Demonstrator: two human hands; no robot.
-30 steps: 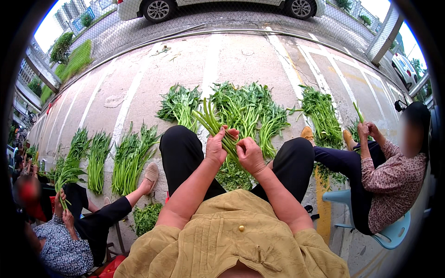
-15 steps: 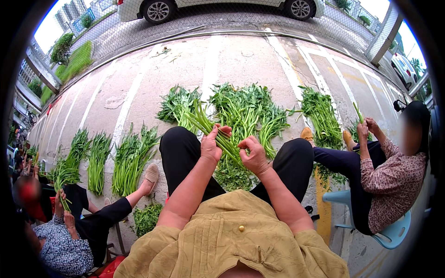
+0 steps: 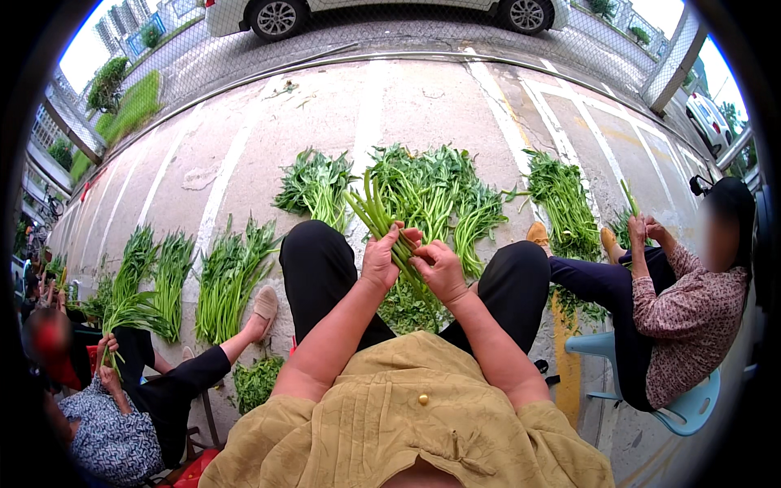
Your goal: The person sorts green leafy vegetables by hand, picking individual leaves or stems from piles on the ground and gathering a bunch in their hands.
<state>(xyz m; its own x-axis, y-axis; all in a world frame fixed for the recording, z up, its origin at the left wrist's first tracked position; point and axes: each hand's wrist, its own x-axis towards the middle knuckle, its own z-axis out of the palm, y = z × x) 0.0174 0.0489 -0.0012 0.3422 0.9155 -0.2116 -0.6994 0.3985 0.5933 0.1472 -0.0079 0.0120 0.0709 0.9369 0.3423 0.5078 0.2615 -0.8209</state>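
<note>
A bunch of long green stems that look like water spinach (image 3: 371, 210) is gripped in my left hand (image 3: 381, 259), above the gap between my knees. Its stem ends point away from me and to the left. My right hand (image 3: 440, 275) is closed, thumb and fingers pinched on the near part of the same bunch, close beside the left. What exactly lies between those fingertips is partly hidden. Beyond my hands a wide pile of water spinach (image 3: 431, 183) lies on the ground, with a smaller pile (image 3: 313, 189) to its left. Loose leaves (image 3: 404, 313) lie between my legs.
At the right a person (image 3: 691, 301) on a blue stool (image 3: 691, 403) handles a stem beside another pile (image 3: 561, 203). At the left another person (image 3: 114, 427) holds greens near several laid-out bunches (image 3: 236, 285). A wire fence and a white car (image 3: 399, 10) are at the back.
My right hand has moved slightly left, in against the bunch. The bunch has shifted a little to the right and more upright. The person at left has lowered their greens.
</note>
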